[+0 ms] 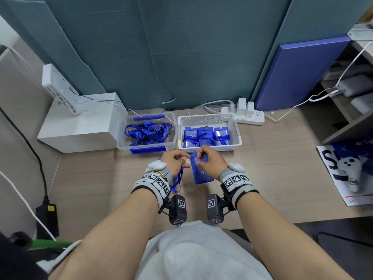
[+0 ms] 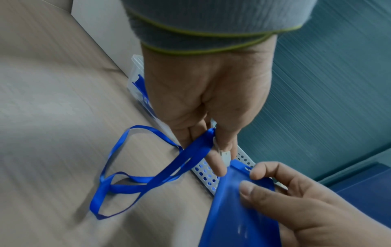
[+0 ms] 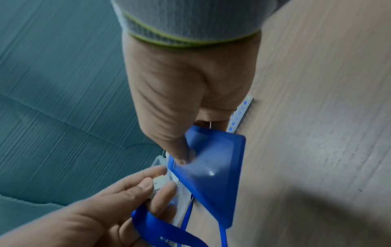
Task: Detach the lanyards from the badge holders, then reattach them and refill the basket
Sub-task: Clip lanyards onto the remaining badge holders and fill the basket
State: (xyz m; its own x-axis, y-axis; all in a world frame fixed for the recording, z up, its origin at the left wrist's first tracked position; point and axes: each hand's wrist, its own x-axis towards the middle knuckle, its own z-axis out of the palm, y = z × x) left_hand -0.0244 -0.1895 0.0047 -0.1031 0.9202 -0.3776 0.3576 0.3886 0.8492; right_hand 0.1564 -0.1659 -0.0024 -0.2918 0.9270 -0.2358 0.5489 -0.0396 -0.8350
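My right hand [image 1: 203,158] pinches the top of a blue badge holder [image 1: 201,171] just in front of the white basket [image 1: 238,131]. The same badge holder [image 3: 213,168] shows under my thumb in the right wrist view. My left hand [image 1: 177,161] pinches the metal clip of a blue lanyard [image 2: 135,183] right beside the holder's top edge. The lanyard's strap loops down onto the desk by my left wrist. The basket holds three badge holders [image 1: 205,136] wrapped in lanyards. A clear bin [image 1: 121,136] to its left holds several loose lanyards [image 1: 147,132].
A white box [image 1: 80,126] with a router on it stands at the left. A power strip [image 1: 250,116] with chargers lies behind the basket. A magazine with a white controller [image 1: 349,170] lies at the right. Shelves border the desk's right side.
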